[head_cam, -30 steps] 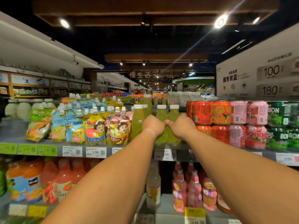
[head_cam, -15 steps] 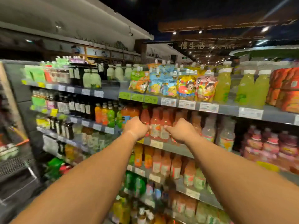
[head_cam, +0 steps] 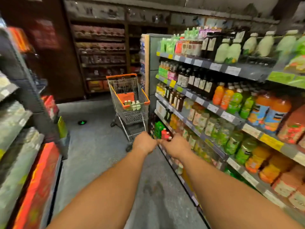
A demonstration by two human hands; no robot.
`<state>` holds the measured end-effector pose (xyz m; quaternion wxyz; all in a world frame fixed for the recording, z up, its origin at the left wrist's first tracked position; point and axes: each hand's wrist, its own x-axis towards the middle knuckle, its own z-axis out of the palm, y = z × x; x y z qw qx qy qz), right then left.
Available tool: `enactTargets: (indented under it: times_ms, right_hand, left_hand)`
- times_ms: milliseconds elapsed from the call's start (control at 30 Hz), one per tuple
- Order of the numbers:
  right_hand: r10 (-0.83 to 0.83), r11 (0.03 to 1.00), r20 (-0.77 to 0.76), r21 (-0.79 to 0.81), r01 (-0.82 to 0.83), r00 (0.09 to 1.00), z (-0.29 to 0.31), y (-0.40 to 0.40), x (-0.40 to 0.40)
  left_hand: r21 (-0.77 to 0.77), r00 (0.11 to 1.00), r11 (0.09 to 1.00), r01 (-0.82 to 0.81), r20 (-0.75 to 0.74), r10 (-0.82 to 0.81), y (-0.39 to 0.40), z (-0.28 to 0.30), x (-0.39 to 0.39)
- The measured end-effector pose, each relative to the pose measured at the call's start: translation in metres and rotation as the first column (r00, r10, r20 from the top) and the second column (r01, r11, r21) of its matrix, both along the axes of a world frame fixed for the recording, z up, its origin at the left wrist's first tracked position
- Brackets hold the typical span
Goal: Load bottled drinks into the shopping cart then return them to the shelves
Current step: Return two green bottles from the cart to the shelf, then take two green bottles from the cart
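Both my arms stretch forward over the aisle floor. My left hand (head_cam: 144, 142) and my right hand (head_cam: 175, 146) are curled into fists that meet knuckle to knuckle, and I see nothing held in either. Ahead of them stands a wire shopping cart (head_cam: 127, 75) with an orange rim, close against the end of the drinks shelves (head_cam: 214, 103) on the right. Several pale green bottles (head_cam: 132, 104) lie in the cart's basket. Orange and green juice bottles (head_cam: 231, 100) fill the middle shelf.
A second shelf unit (head_cam: 14, 123) with red boxes lines the left side of the aisle. A dark wooden shelf wall (head_cam: 100, 63) closes off the far end behind the cart. A small round green floor marker (head_cam: 82, 122) lies left of the cart.
The view has swung left and down from the top shelf to the aisle, bringing the cart into sight. My fists stay together and now hover low over the floor.
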<state>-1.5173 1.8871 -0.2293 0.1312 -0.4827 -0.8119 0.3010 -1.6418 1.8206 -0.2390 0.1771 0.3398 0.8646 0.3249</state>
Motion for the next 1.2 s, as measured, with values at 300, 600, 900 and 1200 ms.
enactTargets:
  times_ms: [300, 600, 900, 1200]
  right_hand:
    - [0.063, 0.994, 0.046, -0.093, -0.058, 0.997, -0.053, 0.09, -0.117]
    - [0.087, 0.993, -0.002, -0.077, -0.087, 0.996, -0.061, 0.214, -0.246]
    - [0.06, 0.986, -0.105, -0.147, -0.075, 0.993, -0.08, 0.298, -0.392]
    - [0.026, 0.992, -0.065, -0.123, -0.033, 0.998, -0.1, 0.402, -0.525]
  left_hand:
    - [-0.019, 0.959, 0.965, -0.262, 0.11, 0.263, 0.061, -0.052, -0.117]
    - [0.082, 0.907, 0.914, -0.398, 0.188, 0.378, 0.157, -0.054, -0.223]
    - [0.017, 0.882, 0.899, -0.437, 0.204, 0.425, 0.249, -0.088, -0.37]
    - [0.008, 0.922, 0.939, -0.344, 0.191, 0.336, 0.37, -0.106, -0.512]
